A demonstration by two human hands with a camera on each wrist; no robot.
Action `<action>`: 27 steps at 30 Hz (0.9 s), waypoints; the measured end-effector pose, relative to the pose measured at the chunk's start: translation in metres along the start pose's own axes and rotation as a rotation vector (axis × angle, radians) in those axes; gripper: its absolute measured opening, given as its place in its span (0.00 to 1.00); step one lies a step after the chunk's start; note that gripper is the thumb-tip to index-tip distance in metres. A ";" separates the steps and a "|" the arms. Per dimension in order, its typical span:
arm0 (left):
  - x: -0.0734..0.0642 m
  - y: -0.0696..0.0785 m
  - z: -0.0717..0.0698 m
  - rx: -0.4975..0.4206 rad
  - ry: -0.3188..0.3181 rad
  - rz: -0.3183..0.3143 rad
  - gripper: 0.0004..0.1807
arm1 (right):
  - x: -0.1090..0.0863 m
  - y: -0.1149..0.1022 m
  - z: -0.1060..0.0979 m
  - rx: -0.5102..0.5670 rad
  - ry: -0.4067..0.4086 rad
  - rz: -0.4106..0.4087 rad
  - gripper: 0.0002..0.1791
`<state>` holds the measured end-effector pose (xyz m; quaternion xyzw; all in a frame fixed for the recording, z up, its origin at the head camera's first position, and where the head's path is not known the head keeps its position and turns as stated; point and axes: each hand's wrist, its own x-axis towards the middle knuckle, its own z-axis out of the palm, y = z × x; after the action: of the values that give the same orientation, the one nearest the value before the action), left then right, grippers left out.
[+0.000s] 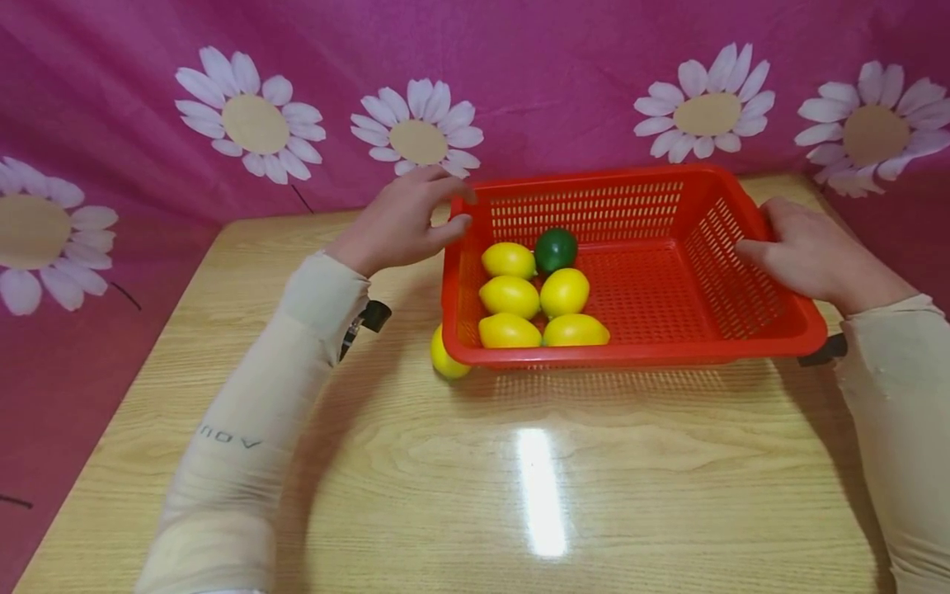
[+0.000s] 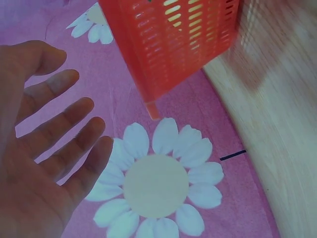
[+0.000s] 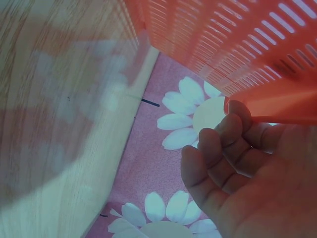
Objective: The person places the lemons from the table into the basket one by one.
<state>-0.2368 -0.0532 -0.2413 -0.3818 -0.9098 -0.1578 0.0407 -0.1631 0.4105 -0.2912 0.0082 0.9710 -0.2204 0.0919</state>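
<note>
A red plastic basket (image 1: 638,355) with slotted walls holds several yellow lemons (image 1: 509,297) and one dark green round fruit (image 1: 557,250), all gathered at its left end. Another lemon (image 1: 445,356) lies on the table by the basket's left front corner, partly hidden by the rim. My right hand (image 1: 812,252) grips the basket's right rim, thumb inside and fingers curled beneath, as the right wrist view shows. Beside the left rim is my left hand (image 1: 408,219), its fingers spread and loosely bent; in the left wrist view it stands apart from the basket.
The wooden table (image 1: 416,478) carries a bright light reflection near its middle. Behind it hangs a pink cloth (image 1: 534,74) printed with white daisies, close to the basket's back wall.
</note>
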 end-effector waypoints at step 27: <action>-0.044 -0.026 0.005 -0.015 -0.012 -0.196 0.21 | 0.001 0.000 0.000 -0.053 0.043 -0.005 0.30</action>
<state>-0.2236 -0.0987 -0.2615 -0.2922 -0.9418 -0.1654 0.0168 -0.1637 0.4107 -0.2911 0.0083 0.9783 -0.1948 0.0704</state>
